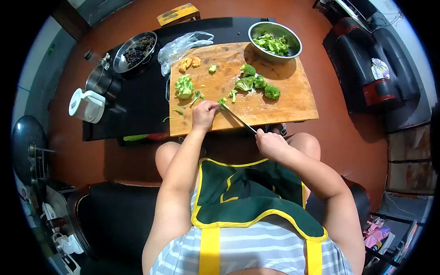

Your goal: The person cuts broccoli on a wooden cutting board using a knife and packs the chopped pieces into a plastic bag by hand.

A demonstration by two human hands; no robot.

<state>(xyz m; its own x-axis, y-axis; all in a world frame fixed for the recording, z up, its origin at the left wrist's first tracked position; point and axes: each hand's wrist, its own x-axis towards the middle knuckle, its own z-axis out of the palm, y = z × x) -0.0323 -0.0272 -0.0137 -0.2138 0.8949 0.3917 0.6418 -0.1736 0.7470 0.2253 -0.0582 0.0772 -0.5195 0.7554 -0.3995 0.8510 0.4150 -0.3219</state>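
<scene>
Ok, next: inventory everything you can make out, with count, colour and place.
Table: 1, black, centre
Cutting board: 1, brown, on table
Broccoli florets: about four, green, board's right
Broccoli stem: 1, green, board's left
Chunks: a few, yellow-brown, board's far left
Scraps: several, green, board's left
Greens bowl: 1, silver, board's far right
Plastic bag: 1, clear, by board
Grape bowl: 1, silver, table's left
Pot: 1, silver, table's left
Pitcher: 1, whitish, table's left
Stool: 1, yellow, beyond table
Sofas: two, black, right and near
Edge clutter: several, mixed, unclear
Apron: 1, green-yellow, worn
Knife: 1, silver, board's near edge
Left hand: 1, bare, at broccoli piece
Right hand: 1, bare, holding knife
</scene>
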